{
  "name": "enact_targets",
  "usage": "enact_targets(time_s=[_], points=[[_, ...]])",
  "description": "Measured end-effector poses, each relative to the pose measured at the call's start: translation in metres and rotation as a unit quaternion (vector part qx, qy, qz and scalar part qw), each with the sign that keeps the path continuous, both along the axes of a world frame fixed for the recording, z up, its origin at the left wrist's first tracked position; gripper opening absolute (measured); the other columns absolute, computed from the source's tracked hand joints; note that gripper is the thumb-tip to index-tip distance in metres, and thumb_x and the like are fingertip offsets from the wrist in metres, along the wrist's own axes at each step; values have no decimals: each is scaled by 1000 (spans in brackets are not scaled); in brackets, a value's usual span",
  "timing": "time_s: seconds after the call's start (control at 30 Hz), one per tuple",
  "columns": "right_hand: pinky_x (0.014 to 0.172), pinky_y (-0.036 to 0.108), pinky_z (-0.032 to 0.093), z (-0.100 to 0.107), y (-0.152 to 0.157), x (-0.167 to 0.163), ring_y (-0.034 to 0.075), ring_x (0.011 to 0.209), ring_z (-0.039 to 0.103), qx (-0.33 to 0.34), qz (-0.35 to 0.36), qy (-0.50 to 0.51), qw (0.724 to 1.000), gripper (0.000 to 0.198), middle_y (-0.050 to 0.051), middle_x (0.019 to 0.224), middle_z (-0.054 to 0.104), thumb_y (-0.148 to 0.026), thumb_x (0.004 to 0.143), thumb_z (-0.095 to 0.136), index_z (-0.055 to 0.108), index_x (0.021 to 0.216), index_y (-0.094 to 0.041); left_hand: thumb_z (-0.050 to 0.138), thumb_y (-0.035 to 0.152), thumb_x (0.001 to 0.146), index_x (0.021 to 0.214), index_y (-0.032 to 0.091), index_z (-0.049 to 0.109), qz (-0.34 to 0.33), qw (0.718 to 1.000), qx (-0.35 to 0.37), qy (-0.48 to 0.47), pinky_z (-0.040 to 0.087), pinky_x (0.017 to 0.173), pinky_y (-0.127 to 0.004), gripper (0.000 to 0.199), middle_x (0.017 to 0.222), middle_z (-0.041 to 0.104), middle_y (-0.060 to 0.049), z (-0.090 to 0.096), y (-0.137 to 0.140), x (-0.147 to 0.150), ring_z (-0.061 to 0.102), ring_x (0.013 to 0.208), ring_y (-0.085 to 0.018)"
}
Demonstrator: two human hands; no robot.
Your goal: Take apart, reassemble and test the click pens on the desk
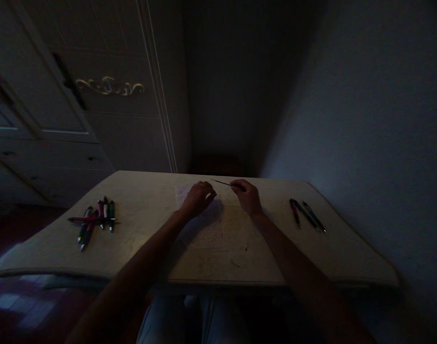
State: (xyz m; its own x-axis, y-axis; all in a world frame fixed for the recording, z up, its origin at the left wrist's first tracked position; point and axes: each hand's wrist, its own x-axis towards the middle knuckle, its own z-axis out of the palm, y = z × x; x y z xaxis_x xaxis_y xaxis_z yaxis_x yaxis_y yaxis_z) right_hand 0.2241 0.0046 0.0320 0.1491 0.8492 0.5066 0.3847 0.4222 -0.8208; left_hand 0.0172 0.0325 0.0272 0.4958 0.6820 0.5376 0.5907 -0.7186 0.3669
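Note:
A thin dark rod (221,182), like a pen refill, sticks out leftward from the fingers of my right hand (247,195). That hand is closed in a pinch and hovers over the table's far middle. Just to its left, my left hand (200,197) is above a sheet of paper (204,234) with writing on it. Its fingers are curled together; whether they hold anything small is too dark to tell. The paper lies flat, partly covered by my left hand and forearm.
Several pens (94,217) lie in a crossed pile on the table's (143,191) left side. A few more pens (308,215) lie at the right. A cabinet (114,129) stands beyond the left edge, a wall (365,119) at the right. The light is dim.

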Motion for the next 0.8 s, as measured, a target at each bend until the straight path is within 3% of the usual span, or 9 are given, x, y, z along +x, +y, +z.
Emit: enact_targets(time_s=[0.07,0.17,0.3,0.43,0.5,0.6,0.8], points=[[81,35,51,0,0,0,21,85,66,3,-5,6,1000,18,7,93,73,-31,76,61,70,85,-19,56,29,87,81,16,67,55,989,-52,-130,47,74,-32,17,85,65,-8,1,3,-9,57,77,-17],[81,35,51,1,-3,-3,21,85,66,0,-2,5,1000,18,7,93,73,-31,76,61,71,87,-20,59,38,83,78,15,63,97,917,-205,-327,40,55,-25,24,71,60,-3,6,4,-22,49,57,-11],[80,36,51,-2,-9,-12,22,85,66,-5,21,-20,1000,17,7,92,73,-31,78,62,71,87,-20,75,39,68,72,13,60,33,791,-381,-477,32,45,-21,31,61,52,1,14,1,-33,42,47,-6],[81,36,50,-7,-11,-17,22,86,66,-7,25,-40,999,18,7,92,72,-31,80,61,71,89,-20,82,32,62,74,12,62,-3,722,-441,-533,35,47,-19,31,66,58,-2,20,-1,-36,50,52,-7],[80,36,50,-7,-11,-17,22,86,66,-7,24,-45,999,18,8,92,72,-31,80,61,71,89,-19,82,31,63,77,11,63,-10,705,-453,-546,38,48,-20,31,72,63,-5,22,-2,-37,54,55,-8],[79,36,50,-7,-12,-16,22,85,66,-8,22,-49,999,18,8,92,72,-33,79,62,72,88,-20,80,31,65,80,11,65,-18,701,-458,-547,41,51,-21,29,82,68,-9,21,-2,-37,56,58,-9],[78,36,50,-6,-13,-16,22,85,65,-4,19,-44,999,17,8,91,73,-31,79,62,71,88,-20,77,31,69,82,10,68,-22,744,-437,-505,41,52,-23,26,89,72,-13,19,-2,-36,55,58,-8]])
